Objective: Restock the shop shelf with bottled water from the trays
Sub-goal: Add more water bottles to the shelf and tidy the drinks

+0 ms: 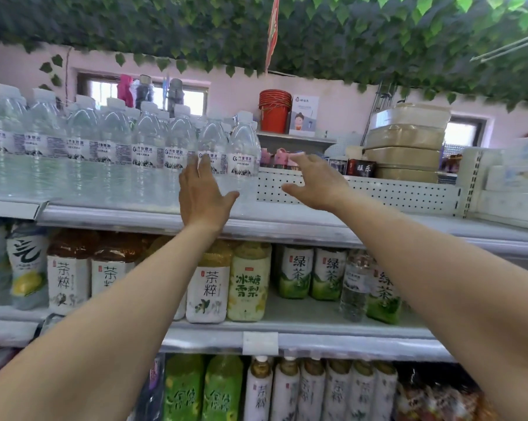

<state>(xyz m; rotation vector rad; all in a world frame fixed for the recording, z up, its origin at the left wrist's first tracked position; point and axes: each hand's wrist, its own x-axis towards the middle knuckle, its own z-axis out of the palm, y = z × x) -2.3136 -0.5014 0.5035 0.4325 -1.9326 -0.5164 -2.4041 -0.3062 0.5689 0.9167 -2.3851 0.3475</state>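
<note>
left grip (202,194) and right grip (315,184), fingers apart, empty, by perhaps eight front-row water bottles (148,138)

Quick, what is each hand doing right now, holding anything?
Left hand: open, fingers straight against the water bottles on the top shelf.
Right hand: open, holding nothing, right of the row.

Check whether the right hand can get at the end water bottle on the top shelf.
Probably yes. The right hand hovers open just right of the end bottle, with bare shelf between them; the left hand lies against its neighbour, not across the gap.
</note>
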